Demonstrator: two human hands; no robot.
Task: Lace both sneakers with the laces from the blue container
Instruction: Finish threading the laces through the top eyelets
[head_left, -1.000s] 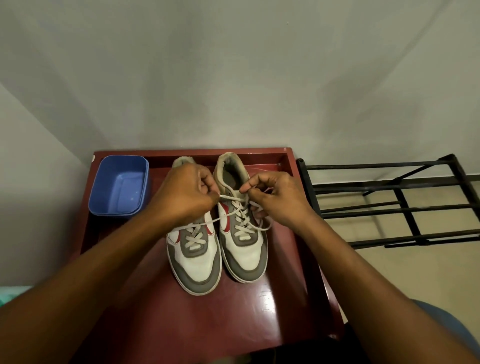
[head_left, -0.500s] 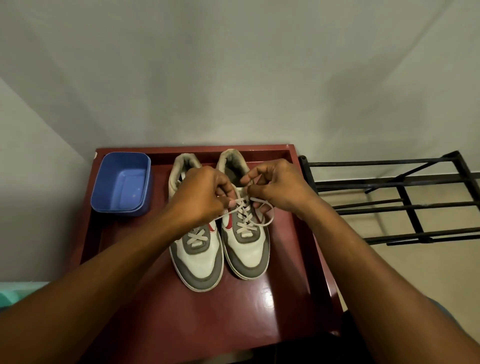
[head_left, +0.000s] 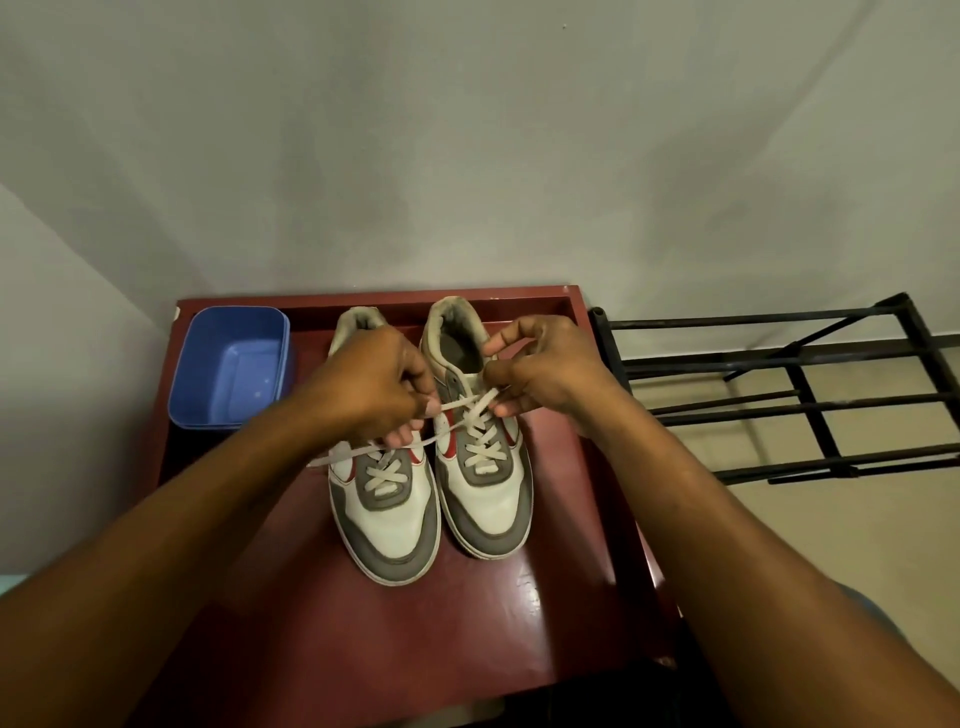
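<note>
The right sneaker (head_left: 480, 467) is seen standing on the dark red table (head_left: 467, 639), toe towards the camera, just beside the left sneaker (head_left: 387, 512), the two being set parallel and nearly touching along their inner sides. A pale lace (head_left: 480, 439) is threaded in crosses up the right sneaker, and its two ends are held above the upper eyelets. One end is pinched between thumb and fingers of the left hand (head_left: 376, 387), which is closed on it; from there a loose length of lace is carried out to the left, across the top of the left sneaker. The other end appears to be gripped by the right hand (head_left: 545, 371), whose fingers are curled together over the tongue, though the exact grip is hidden by the fingers themselves. The left sneaker's lower crosses are laced too; its upper part is covered by the left hand. A blue container (head_left: 234, 364) is placed at the table's far left corner, apart from the shoes, its inside showing only blue. To the right of the table a black metal rack (head_left: 810, 389) is seen against the wall.
</note>
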